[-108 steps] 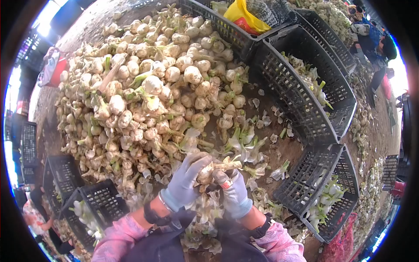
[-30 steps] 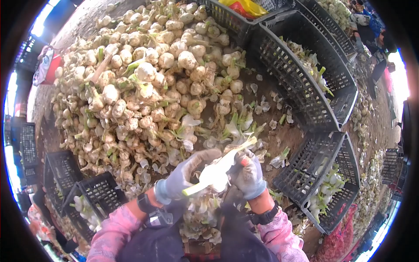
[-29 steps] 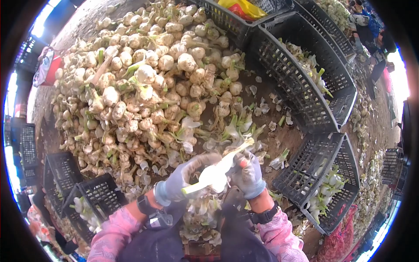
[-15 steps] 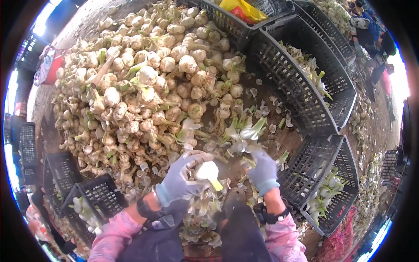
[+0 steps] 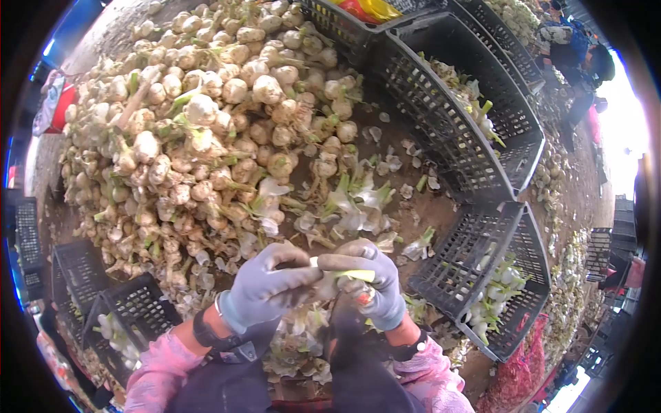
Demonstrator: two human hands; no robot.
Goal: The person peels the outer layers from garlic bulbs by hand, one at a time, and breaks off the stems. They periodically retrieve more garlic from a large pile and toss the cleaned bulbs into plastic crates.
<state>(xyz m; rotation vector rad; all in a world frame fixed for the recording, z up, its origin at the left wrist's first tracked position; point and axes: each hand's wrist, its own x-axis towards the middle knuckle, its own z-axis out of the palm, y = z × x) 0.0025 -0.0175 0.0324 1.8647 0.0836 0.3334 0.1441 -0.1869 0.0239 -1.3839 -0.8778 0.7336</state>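
Far L, see blk plastic crates (image 5: 148, 310) w/ stiff slotted walls, holding smooth white bulbs (image 5: 115, 335). Next, a big heap of garlic (image 5: 200, 138): round, knobbly, dirt-crusted, w/ dry papery skins. Could poss. slump or roll if knocked, b/c stacked loose.

Then the L hand (image 5: 272, 286), in a grey knit glove w/ grubby fingertips; pinching narrow, nearly meeting the R hand. Betw. both, a garlic piece (image 5: 358, 275), gripped from each side: mostly hidden, save for a pale green, smooth stalk end and a bit of white. Could slip or twist, b/c of slick layers vs. thick glove fabric; could bruise or tear if squeezed hard.

R hand (image 5: 382, 289): same glove, fingers curled round the stalk. Near the thumb, an orange-red patch (image 5: 363, 299); can't tell if tool or tape. If sharp, could nick L fingertips, b/c of v. little gap.

Just beyond, thin, curled, glossy peels (image 5: 365, 203) on the dirt floor; could make footing slippery. Far R, a perforated crate (image 5: 468, 258) and limp pink mesh sack (image 5: 513, 372); mesh poss. a snag risk.
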